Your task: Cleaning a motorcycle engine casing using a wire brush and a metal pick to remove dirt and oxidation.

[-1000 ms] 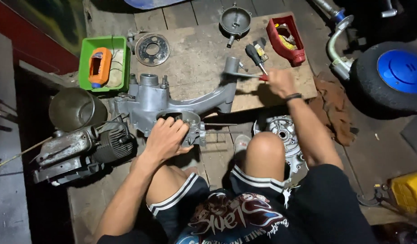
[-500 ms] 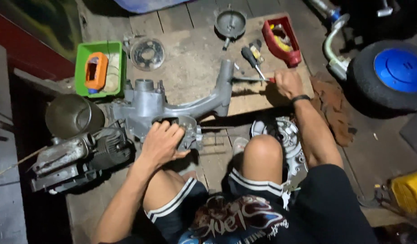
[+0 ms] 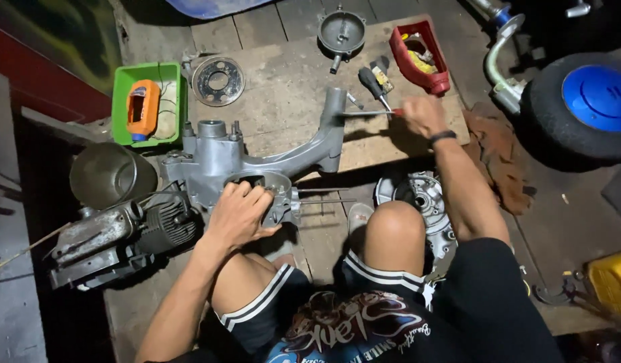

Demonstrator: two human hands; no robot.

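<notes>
Engine casing, grey cast metal, lies on the wooden board in front of the seated person, long arm reaching right toward a round boss. Left hand is clamped over the casing's near end, fingers curled on its rim beside an open port. Right hand is clenched round the handle of a screwdriver; its shaft lies level, tip at the top of the casing's arm.

Containers: green square tray at upper left of the board, orange bottle lying inside it with some thin wire. Red plastic tub at upper right, tilted, yellow and mixed bits inside. Yellow box at far right edge, partly cut off. No label is legible.

Around: black-handled screwdriver lying just above the right hand. Ring-shaped plate right of the green tray. Round metal cover at the board's top edge. Dull metal bowl left of the casing, finned engine block below it, touching the casing's left side. Round gear housing sits behind the right knee, partly hidden by it. Brown rag right of the forearm. Tyre with a blue hub at far right, bent chrome pipe beside it.
</notes>
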